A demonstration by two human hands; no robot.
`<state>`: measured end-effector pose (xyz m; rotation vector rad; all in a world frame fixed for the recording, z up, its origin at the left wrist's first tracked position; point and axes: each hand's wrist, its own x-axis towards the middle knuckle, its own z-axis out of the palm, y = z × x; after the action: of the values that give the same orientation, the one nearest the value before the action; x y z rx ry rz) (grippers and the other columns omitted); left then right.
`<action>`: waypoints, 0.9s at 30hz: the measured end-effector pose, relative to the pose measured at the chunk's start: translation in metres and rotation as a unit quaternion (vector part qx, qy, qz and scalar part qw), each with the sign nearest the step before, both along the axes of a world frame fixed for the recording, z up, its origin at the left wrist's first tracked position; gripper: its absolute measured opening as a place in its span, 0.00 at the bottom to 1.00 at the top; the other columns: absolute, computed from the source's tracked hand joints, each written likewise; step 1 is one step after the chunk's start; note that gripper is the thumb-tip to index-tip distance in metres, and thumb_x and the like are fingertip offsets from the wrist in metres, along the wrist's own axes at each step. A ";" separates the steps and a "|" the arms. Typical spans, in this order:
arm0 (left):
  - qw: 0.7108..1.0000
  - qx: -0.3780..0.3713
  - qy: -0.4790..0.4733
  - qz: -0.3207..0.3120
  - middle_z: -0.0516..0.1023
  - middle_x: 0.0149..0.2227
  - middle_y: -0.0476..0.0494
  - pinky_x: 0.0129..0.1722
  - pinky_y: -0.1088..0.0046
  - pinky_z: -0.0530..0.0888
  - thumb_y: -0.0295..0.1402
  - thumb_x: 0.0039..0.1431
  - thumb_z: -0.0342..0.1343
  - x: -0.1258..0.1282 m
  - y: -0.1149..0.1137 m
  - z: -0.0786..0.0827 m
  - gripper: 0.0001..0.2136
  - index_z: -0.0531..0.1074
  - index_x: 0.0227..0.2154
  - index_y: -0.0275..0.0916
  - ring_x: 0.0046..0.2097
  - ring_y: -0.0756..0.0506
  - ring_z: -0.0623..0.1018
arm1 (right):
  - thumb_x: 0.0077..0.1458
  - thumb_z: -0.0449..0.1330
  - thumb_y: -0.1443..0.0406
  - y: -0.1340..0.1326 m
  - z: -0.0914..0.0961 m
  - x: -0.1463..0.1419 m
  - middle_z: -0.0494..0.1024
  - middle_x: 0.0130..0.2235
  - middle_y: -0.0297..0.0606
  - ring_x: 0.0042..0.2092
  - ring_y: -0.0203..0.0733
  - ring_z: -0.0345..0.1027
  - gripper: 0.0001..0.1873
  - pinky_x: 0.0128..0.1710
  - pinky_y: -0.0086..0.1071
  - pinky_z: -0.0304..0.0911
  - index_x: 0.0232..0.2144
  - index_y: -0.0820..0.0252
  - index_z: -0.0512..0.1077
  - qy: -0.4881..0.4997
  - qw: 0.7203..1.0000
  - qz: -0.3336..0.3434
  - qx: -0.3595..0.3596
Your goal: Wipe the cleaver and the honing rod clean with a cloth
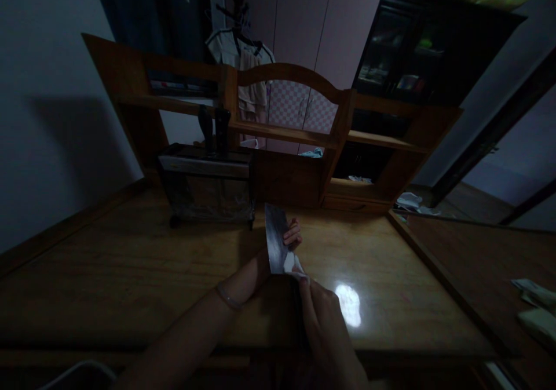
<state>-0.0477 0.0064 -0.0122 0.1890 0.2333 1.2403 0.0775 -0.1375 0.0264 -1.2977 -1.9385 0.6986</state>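
A cleaver (pixel 274 236) with a broad grey blade is held up above the wooden desk top, near the middle of the view. My left hand (pixel 293 233) reaches behind the blade, and its fingers curl around the right edge. A crumpled white tissue (pixel 292 262) presses against the lower right corner of the blade. My right hand (pixel 319 306) is closed on that tissue with the thumb on top. The cleaver's handle is hard to make out in the shadow beside my right hand.
Behind the hands stands a dark knife block (pixel 208 175) with two black-handled knives upright in it. A wooden shelf unit (pixel 286 135) runs along the desk's back edge. Papers or cloths (pixel 536 303) lie on the brown surface at right. A light reflection shows on the desk.
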 end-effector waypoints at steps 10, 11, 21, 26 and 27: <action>0.998 0.004 -0.050 -0.041 0.51 0.16 0.56 0.22 0.78 0.65 0.23 0.63 0.38 -0.001 -0.003 0.000 0.13 0.60 0.23 0.39 0.15 0.55 0.53 | 0.65 0.40 0.67 0.008 0.002 -0.011 0.73 0.33 0.39 0.36 0.41 0.68 0.17 0.35 0.32 0.57 0.36 0.58 0.69 -0.203 0.974 -0.042 0.087; 0.998 0.002 -0.044 -0.038 0.51 0.16 0.56 0.23 0.77 0.66 0.24 0.63 0.39 -0.001 -0.002 -0.001 0.13 0.60 0.24 0.39 0.15 0.55 0.53 | 0.65 0.40 0.67 0.010 0.002 -0.012 0.73 0.34 0.39 0.36 0.42 0.67 0.16 0.36 0.33 0.57 0.36 0.58 0.68 -0.205 0.973 -0.037 0.097; 0.999 0.001 -0.035 -0.032 0.48 0.16 0.58 0.21 0.77 0.64 0.31 0.64 0.41 0.002 0.005 -0.007 0.10 0.63 0.28 0.38 0.15 0.55 0.51 | 0.66 0.40 0.67 0.024 -0.006 -0.007 0.70 0.35 0.38 0.39 0.42 0.63 0.15 0.40 0.35 0.58 0.32 0.56 0.64 -0.143 0.983 0.008 0.111; 0.998 0.009 -0.041 -0.048 0.47 0.16 0.58 0.20 0.79 0.63 0.26 0.63 0.40 0.001 0.004 -0.005 0.11 0.61 0.26 0.39 0.14 0.56 0.50 | 0.66 0.40 0.66 0.024 -0.006 -0.005 0.70 0.34 0.37 0.39 0.42 0.62 0.15 0.40 0.35 0.57 0.32 0.56 0.64 -0.109 0.989 0.008 0.098; 0.998 0.011 -0.043 -0.052 0.47 0.16 0.58 0.20 0.79 0.63 0.25 0.63 0.40 0.001 0.003 -0.004 0.11 0.61 0.26 0.39 0.14 0.56 0.51 | 0.66 0.40 0.66 0.024 -0.007 -0.005 0.70 0.34 0.37 0.39 0.42 0.62 0.15 0.41 0.35 0.57 0.32 0.56 0.64 -0.102 0.990 0.005 0.099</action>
<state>-0.0469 0.0094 -0.0160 0.1645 0.1331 1.1460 0.0726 -0.1133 0.0193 -1.2767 -2.1190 0.3761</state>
